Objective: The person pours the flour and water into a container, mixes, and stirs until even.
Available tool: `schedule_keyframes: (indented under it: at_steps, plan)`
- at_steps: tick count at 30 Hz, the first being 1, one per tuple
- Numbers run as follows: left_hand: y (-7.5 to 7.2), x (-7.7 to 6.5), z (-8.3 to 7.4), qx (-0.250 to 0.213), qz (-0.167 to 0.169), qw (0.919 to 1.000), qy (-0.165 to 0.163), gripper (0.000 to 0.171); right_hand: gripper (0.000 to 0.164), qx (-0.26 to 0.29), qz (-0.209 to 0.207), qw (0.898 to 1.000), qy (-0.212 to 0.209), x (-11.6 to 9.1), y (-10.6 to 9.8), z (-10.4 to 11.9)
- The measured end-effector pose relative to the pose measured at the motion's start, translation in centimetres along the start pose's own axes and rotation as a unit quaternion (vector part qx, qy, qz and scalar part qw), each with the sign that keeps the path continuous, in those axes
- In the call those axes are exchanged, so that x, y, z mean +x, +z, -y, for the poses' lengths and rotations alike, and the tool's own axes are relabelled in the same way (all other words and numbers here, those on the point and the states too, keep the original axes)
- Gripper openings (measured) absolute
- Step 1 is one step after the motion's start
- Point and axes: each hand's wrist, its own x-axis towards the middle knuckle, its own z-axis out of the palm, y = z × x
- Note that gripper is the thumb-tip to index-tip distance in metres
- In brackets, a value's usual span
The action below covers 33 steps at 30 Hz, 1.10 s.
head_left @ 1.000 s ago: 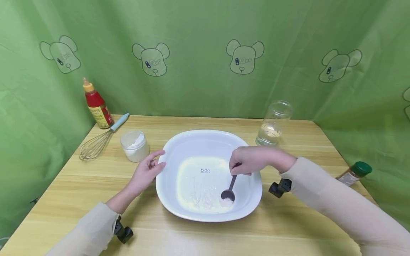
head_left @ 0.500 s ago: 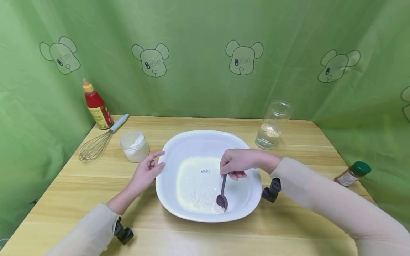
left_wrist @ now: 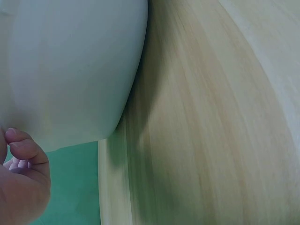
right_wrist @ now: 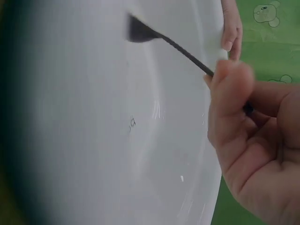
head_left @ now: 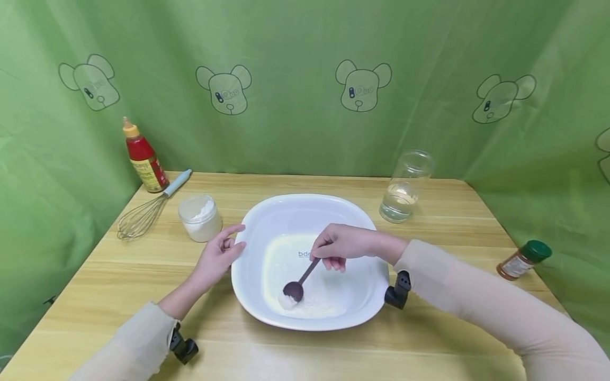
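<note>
Head view, spoon: the dark spoon [head_left: 293,290] sits low in the frame, just left of centre, clearly further left than a second ago, so it's sweeping across the basin floor.
White clump: the lump [head_left: 287,302] comes along for the ride, right against the lower left of the spoon's bowl.
Smear: faint white smear [head_left: 318,307] lies to the right of the bowl.
Right hand: this one [head_left: 339,245] shifts left too; the grip is thumb and finger pinching the spoon's handle near its top end, clearest in the right wrist view.
Left hand: same spot as before, this hand [head_left: 220,256] is pinching the left edge of the rim, probably to steady it.
Basin: big white basin [head_left: 305,205], middle of the frame on the counter [head_left: 267,355], no real shift that I can spot.
Jar and glass: powder jar [head_left: 202,219] left of the basin, water-looking glass [head_left: 399,200] upper right, neither being touched.
Upshot: IMO the clump's getting pushed around, not scooped out, and it's lumpy enough that the mixing looks unfinished.
</note>
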Motion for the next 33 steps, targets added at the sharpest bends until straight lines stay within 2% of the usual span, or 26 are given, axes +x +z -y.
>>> schedule_keyframes:
  at_steps: [4, 7, 10, 13, 16, 19, 24, 26, 29, 33]
  plan:
    - [0.0, 0.0, 0.0, -0.004, 0.000, 1.0000, 0.002, 0.042, 0.019, -0.038, 0.007, 0.999, -0.036, 0.2, 0.2, 0.1]
    - [0.0, 0.0, 0.1, -0.006, 0.000, 1.0000, 0.001, 0.043, 0.020, -0.062, 0.042, 0.994, -0.075, 0.1, 0.5, 0.2]
    - [-0.1, 0.0, 0.2, -0.007, 0.003, 1.0000, 0.000, 0.044, 0.020, -0.099, 0.081, 0.986, -0.109, -0.1, 0.6, 0.4]
    - [-0.1, 0.0, 0.2, -0.007, 0.003, 1.0000, 0.001, 0.044, 0.020, -0.144, 0.108, 0.977, -0.114, -0.7, 0.2, 0.8]
    - [-0.1, 0.1, 0.2, -0.007, 0.002, 1.0000, 0.001, 0.042, 0.019, -0.181, 0.122, 0.971, -0.098, -1.5, -0.9, 1.2]
    - [-0.1, 0.1, 0.2, -0.004, 0.002, 1.0000, 0.002, 0.042, 0.017, -0.213, 0.108, 0.967, -0.086, -2.3, -2.2, 1.2]
    - [-0.1, 0.1, 0.3, -0.002, 0.001, 1.0000, 0.003, 0.042, 0.016, -0.238, 0.019, 0.966, -0.101, -2.6, -3.3, 0.3]
    - [-0.1, 0.1, 0.4, -0.002, 0.001, 1.0000, 0.003, 0.042, 0.016, -0.227, 0.002, 0.968, -0.110, -2.5, -3.2, -0.1]
    - [-0.1, 0.0, 0.4, -0.002, 0.002, 1.0000, 0.003, 0.042, 0.017, -0.210, 0.024, 0.970, -0.123, -2.3, -2.8, -0.5]
    - [-0.1, 0.1, 0.4, -0.003, 0.004, 1.0000, 0.005, 0.042, 0.016, -0.194, 0.078, 0.971, -0.112, -2.6, -2.6, -0.4]
